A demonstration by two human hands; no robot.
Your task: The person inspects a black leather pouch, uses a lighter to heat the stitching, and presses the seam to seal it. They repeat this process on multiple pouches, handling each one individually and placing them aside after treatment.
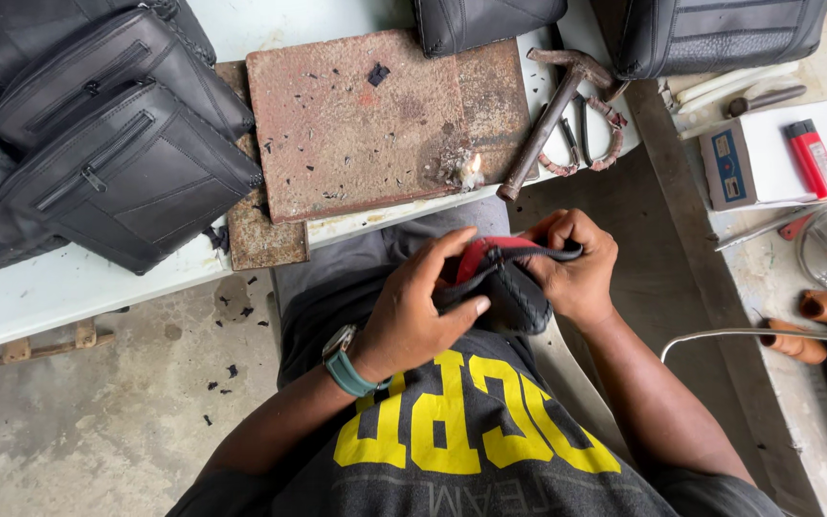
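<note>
One small black pouch with a red lining point(500, 282) is held over the lap, just below the near edge of the white worktop point(69, 287). The left hand point(418, 311) is curled around the pouch's left side, its thumb pressed on the black leather and its fingers bent over the red edge. The right hand point(576, 268) is closed on the pouch's right side, where one black strap is pinched.

On the worktop, one reddish stone slab point(375, 124) is laid, with a single small flame point(472, 170) seen near its lower right corner. One rusty hammer point(552, 110) and one pair of scissors point(591, 139) are placed just beside the slab. Three black zipped bags point(126, 172) are stacked at the left, and two more black bags are partly seen at the top edge. One red lighter point(813, 156) is rested on a white box point(768, 153) at the right.
</note>
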